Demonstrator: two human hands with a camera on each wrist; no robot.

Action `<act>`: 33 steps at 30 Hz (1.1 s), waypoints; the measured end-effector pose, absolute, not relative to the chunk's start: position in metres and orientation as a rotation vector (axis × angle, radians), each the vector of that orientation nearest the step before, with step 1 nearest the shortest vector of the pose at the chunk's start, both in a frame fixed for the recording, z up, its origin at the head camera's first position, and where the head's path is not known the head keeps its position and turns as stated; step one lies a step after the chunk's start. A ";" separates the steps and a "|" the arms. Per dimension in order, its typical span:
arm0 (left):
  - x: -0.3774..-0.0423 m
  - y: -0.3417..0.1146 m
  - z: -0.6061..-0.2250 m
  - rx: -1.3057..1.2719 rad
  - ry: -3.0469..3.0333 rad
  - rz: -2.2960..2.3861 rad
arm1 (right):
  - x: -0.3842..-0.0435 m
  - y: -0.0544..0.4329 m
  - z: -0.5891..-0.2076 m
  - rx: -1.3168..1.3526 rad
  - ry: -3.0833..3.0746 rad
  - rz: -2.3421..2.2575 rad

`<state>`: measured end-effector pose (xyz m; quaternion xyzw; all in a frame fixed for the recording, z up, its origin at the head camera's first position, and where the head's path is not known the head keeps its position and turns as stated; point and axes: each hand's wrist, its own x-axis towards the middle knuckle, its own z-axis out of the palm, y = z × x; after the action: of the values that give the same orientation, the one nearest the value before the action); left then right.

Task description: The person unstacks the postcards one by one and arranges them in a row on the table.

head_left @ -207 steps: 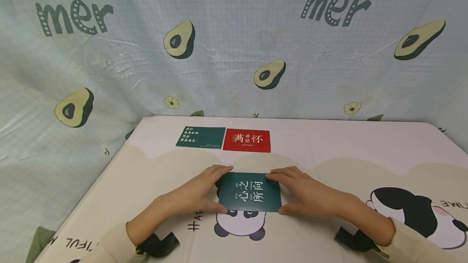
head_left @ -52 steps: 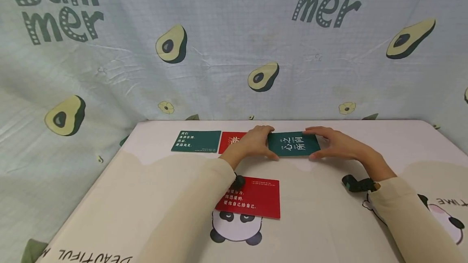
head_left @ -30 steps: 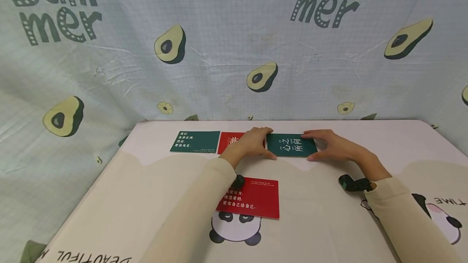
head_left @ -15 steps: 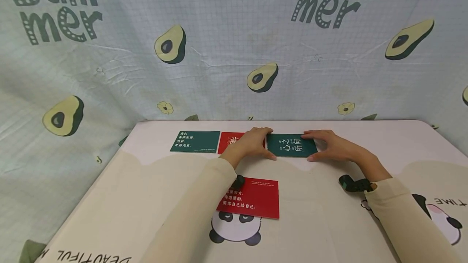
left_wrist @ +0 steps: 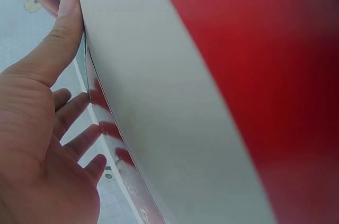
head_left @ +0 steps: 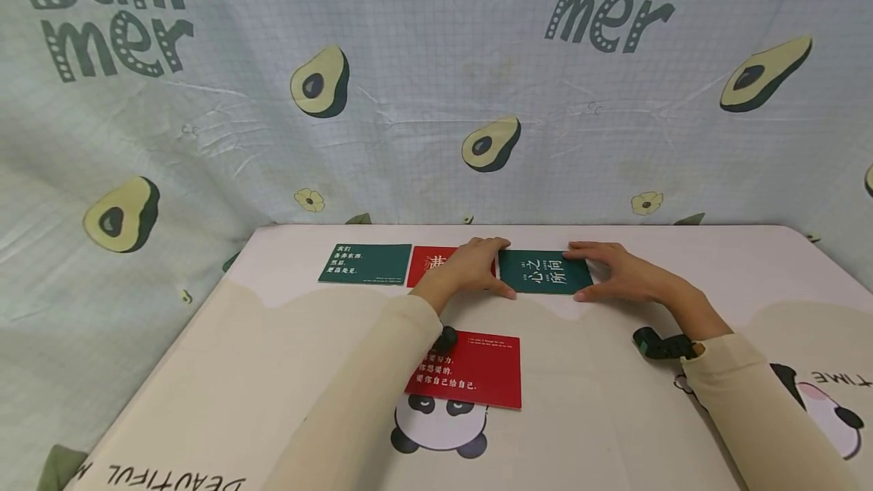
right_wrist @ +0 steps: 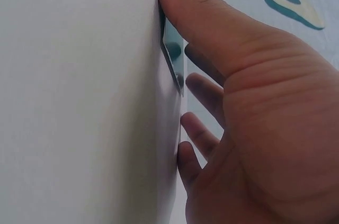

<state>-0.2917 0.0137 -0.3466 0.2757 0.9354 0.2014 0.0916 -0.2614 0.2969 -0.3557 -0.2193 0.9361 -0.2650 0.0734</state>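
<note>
A dark green postcard [head_left: 546, 271] with white Chinese characters lies at the back of the table, right of a red postcard [head_left: 426, 260]. My left hand [head_left: 470, 267] holds its left end, forefinger at the far corner and thumb at the near one. At the right end, my right hand [head_left: 617, 271] spans the card likewise between thumb and forefinger. The left hand covers much of the red postcard in the head view. In the right wrist view, a corner of the green postcard [right_wrist: 174, 49] shows beside the thumb, other fingers spread below.
Another green postcard [head_left: 366, 264] lies at the left of the back row. Nearer to me is a red postcard [head_left: 484, 370] with white writing, partly under my left sleeve [head_left: 368, 392]. A patterned cloth [head_left: 409, 82] hangs behind the table's far edge.
From the table's middle, both hands have brought the green postcard to the back row, right of the red one. A red postcard now shows where it was. The last second shows almost no movement.
</note>
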 end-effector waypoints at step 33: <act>-0.293 0.014 -0.345 0.830 2.756 0.612 | -0.258 0.294 -0.351 -0.650 2.801 -0.800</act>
<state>-0.2930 0.0137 -0.3450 0.2805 0.9320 0.2071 0.0992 -0.2584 0.2935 -0.3507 -0.2171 0.9356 -0.2672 0.0782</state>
